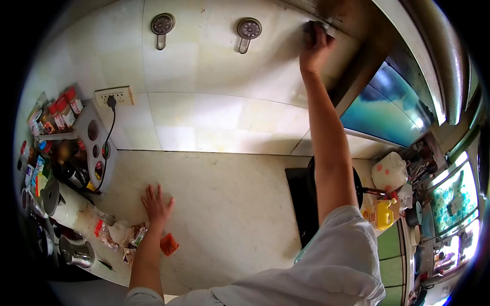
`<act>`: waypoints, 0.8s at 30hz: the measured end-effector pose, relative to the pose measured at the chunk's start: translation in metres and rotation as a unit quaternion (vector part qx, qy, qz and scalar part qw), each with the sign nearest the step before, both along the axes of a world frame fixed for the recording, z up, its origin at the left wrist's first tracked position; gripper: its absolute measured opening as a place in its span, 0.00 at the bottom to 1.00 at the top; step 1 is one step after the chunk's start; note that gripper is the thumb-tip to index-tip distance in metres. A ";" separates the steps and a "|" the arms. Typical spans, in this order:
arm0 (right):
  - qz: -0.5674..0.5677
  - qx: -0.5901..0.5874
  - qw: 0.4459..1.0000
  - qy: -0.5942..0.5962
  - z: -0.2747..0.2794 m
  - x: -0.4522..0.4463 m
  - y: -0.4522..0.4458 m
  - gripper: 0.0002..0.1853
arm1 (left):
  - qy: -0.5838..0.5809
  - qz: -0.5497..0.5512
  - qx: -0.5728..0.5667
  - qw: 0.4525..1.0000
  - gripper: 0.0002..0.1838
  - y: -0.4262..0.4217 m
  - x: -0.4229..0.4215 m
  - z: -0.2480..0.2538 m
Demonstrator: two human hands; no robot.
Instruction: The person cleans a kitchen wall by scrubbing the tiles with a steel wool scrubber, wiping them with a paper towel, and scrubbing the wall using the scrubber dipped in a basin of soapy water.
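My left hand [157, 205] lies flat on the pale countertop [229, 204] with its fingers spread. Just below it, beside my forearm, is a small orange-red packet [169, 245]. High on the right, my raised right hand [317, 50] is closed around a small dark object [309, 29] against the tiled wall [204, 71], close to the brown-stained upper edge. My fingers cover much of that object, so its kind is unclear. Two round dark hooks, a left hook [163, 24] and a right hook [249, 28], are fixed to the wall to its left.
A power socket [114, 96] holds a black plug and cord. At left stand a spice rack [91, 137], bottles, a metal jug [76, 252] and packets. Under my right arm are a black stove [300, 204] and a pan; a yellow jug [378, 215] and white pot [389, 172] stand beyond.
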State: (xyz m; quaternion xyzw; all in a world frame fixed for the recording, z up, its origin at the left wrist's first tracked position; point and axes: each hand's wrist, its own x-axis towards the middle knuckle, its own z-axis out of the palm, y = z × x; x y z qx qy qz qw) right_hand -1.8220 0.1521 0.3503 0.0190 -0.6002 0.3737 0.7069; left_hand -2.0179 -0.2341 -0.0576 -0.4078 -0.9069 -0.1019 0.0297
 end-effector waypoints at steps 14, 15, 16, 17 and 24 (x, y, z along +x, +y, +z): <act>-0.484 0.252 0.806 -0.230 -0.060 0.005 0.030 0.16 | 0.087 -0.019 0.053 0.995 0.39 -0.003 0.000 -0.022; -0.554 0.340 0.713 -0.263 -0.083 -0.005 0.035 0.17 | 0.085 -0.019 0.053 0.995 0.39 -0.002 0.001 -0.021; -0.254 0.134 0.901 -0.327 -0.093 -0.011 -0.007 0.19 | 0.071 -0.013 0.035 0.997 0.38 -0.001 0.001 -0.016; -0.260 0.143 0.837 -0.461 -0.098 0.001 -0.027 0.20 | 0.058 -0.008 0.016 0.998 0.38 -0.001 0.002 -0.012; -0.206 -0.002 0.973 -0.100 -0.046 0.024 0.006 0.17 | 0.036 -0.003 -0.014 0.999 0.39 -0.001 0.003 -0.011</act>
